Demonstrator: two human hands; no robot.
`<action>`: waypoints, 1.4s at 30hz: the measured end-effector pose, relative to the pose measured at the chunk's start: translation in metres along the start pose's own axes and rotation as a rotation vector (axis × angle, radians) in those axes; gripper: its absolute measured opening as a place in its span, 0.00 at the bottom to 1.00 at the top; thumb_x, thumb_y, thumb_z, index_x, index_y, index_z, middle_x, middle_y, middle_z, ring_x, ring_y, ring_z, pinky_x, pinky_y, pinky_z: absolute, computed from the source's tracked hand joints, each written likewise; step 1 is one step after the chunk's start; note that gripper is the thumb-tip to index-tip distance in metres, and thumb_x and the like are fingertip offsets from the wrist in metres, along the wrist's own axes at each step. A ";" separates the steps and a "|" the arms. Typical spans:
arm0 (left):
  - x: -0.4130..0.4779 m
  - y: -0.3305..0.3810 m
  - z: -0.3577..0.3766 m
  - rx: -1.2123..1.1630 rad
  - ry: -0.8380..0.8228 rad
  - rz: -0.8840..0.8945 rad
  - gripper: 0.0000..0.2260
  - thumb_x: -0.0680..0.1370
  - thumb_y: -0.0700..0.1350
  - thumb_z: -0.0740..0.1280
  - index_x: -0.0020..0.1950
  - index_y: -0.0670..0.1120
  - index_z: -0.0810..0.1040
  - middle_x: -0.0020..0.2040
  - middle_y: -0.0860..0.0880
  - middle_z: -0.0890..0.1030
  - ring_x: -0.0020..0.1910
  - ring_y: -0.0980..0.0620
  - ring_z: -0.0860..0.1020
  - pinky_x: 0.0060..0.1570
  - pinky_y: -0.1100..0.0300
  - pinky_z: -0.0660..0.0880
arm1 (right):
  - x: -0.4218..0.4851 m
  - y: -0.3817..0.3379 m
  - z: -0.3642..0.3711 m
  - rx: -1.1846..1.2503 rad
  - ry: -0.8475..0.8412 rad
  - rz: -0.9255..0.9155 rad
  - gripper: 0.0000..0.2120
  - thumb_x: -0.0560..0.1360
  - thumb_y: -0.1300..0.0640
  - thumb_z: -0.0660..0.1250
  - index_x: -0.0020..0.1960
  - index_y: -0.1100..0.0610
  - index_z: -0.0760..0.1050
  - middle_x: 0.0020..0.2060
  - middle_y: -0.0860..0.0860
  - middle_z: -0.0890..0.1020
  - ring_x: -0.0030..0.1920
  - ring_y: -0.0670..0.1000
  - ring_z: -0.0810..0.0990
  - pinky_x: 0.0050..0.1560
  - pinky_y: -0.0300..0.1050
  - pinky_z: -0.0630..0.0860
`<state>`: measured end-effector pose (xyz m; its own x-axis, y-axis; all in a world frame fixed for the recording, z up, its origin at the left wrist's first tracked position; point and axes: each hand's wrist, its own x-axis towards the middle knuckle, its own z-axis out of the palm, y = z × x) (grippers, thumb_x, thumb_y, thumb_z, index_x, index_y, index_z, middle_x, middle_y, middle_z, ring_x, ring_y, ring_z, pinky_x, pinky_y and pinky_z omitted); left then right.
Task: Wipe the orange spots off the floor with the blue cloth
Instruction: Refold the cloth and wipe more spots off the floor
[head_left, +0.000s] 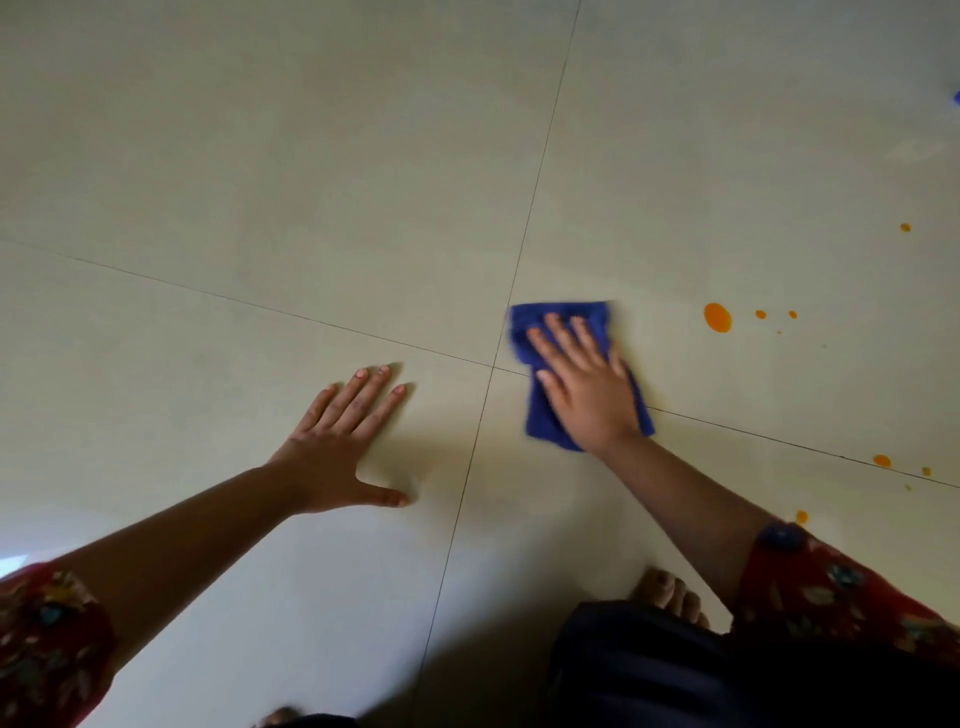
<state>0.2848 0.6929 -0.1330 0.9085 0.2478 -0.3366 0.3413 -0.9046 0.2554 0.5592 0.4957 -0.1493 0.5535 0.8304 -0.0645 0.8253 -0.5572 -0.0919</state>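
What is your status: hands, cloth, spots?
Right hand flat on blue cloth. Left hand braced on floor. Largest orange spot unwiped, path clear.

One head-worn view looks steeply down, close above the tiled floor (260, 156).

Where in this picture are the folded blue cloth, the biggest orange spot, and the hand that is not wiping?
Folded blue cloth (540, 423): head view, bare lower-left corner.
Biggest orange spot (718, 317): head view, its centre.
Left hand (332, 441): head view, back of the hand, flat on the pale tiled floor (260, 182).
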 end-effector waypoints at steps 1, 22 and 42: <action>0.000 0.001 -0.001 0.002 0.002 0.003 0.55 0.62 0.81 0.56 0.78 0.54 0.37 0.78 0.53 0.35 0.77 0.52 0.36 0.75 0.51 0.39 | -0.010 0.010 0.000 0.031 0.038 0.121 0.25 0.81 0.45 0.46 0.77 0.45 0.56 0.77 0.46 0.58 0.77 0.51 0.56 0.69 0.58 0.63; 0.108 0.113 -0.023 -0.272 -0.002 -0.144 0.33 0.80 0.62 0.53 0.78 0.57 0.38 0.78 0.54 0.34 0.76 0.53 0.34 0.75 0.49 0.38 | -0.091 -0.001 0.009 0.031 0.031 -0.061 0.26 0.80 0.45 0.51 0.77 0.46 0.56 0.77 0.47 0.58 0.77 0.54 0.55 0.71 0.59 0.57; 0.107 0.131 0.008 -0.270 0.225 -0.219 0.28 0.76 0.57 0.41 0.78 0.59 0.42 0.78 0.56 0.38 0.76 0.57 0.36 0.74 0.52 0.37 | 0.011 0.062 -0.003 0.088 0.053 0.037 0.24 0.80 0.47 0.48 0.75 0.45 0.62 0.75 0.45 0.64 0.76 0.52 0.61 0.70 0.58 0.61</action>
<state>0.4246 0.5978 -0.1426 0.8272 0.5210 -0.2104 0.5562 -0.7062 0.4381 0.6168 0.4705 -0.1523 0.5904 0.8069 -0.0166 0.7924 -0.5835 -0.1776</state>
